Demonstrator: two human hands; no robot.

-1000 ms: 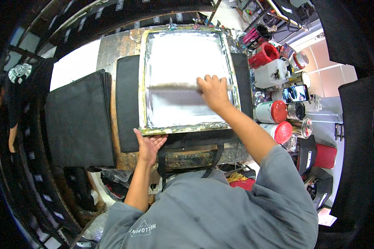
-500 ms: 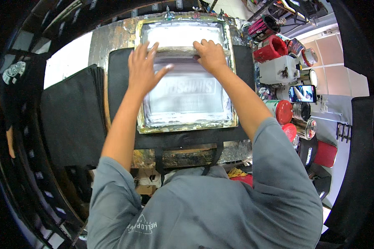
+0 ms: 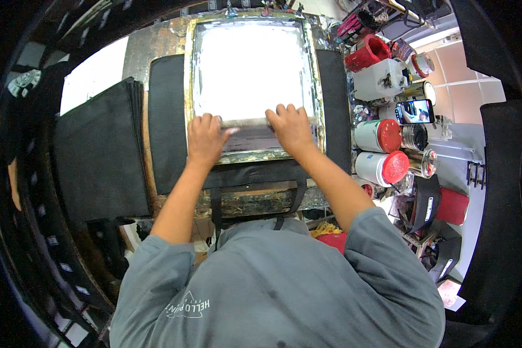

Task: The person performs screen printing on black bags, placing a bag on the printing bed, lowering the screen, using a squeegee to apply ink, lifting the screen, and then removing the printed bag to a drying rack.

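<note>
My right hand (image 3: 292,129) is closed around the right part of a squeegee (image 3: 246,123), which lies across the near part of a screen printing frame (image 3: 321,75). My left hand (image 3: 207,139) closes over the squeegee's left end, its thumb a little blurred. Beyond the blade, white ink (image 3: 250,69) covers the mesh. A darker strip of mesh shows on the near side. Under the frame lies a black fabric bag (image 3: 334,110), with its handles hanging toward me. The blade's lower edge is hidden.
A stack of black bags (image 3: 101,151) lies to the left. Along the right stand red-lidded tubs (image 3: 388,136), a red container (image 3: 368,52), a white plastic jug (image 3: 380,80) and a lit phone (image 3: 414,111). Small clamps (image 3: 267,8) sit at the frame's far edge.
The squeegee has come toward me from the frame's far part, leaving white ink over the mesh. My left hand, spread and lifted before, has closed on it; my right hand kept its hold.
</note>
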